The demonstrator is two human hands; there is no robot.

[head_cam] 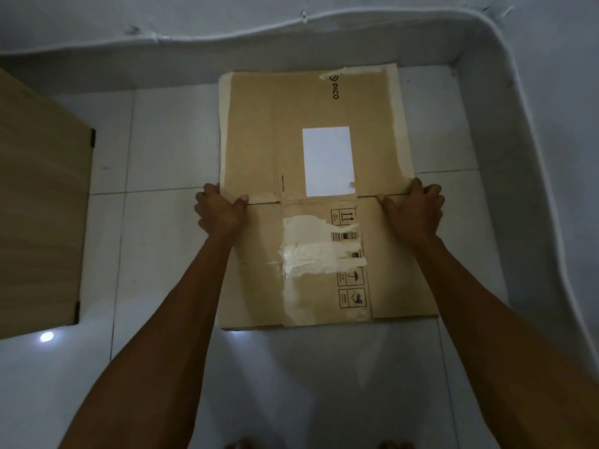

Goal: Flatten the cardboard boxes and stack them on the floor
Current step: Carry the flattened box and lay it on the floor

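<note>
- While both arms reach forward and down, the flattened cardboard box (311,196) lies on the tiled floor (155,254) and spans the gap between the two hands.
- Left hand (220,210): grips the left edge of the box. The thumb lies on the top face, and the fingers curl over the edge.
- Right hand (413,212): grips the right edge in the same manner, with the thumb on top and the fingers wrapped around the edge.
- Both hands sit at the ends of a fold line that crosses the box from one hand to the other.
- Whether the gripped edges are raised off the floor cannot be determined.
- Beyond the hands: a white label (328,160) sits on the top face, closer to the right hand than to the left. A "PICO" mark (334,87) is printed near the far edge.
- Nearer than the hands: torn pale tape (308,254) covers the middle of the near half. Printed handling symbols (351,298) stand just beside it, toward the right-hand side.
- Outward of the left hand: a wooden panel (39,205), well apart from the box.
- Beyond the box and outward of the right hand: a white padded border (486,59) curves around the floor area.
- Between the forearms, closest to the person: toes (240,443) show at the bottom edge of the view.
</note>
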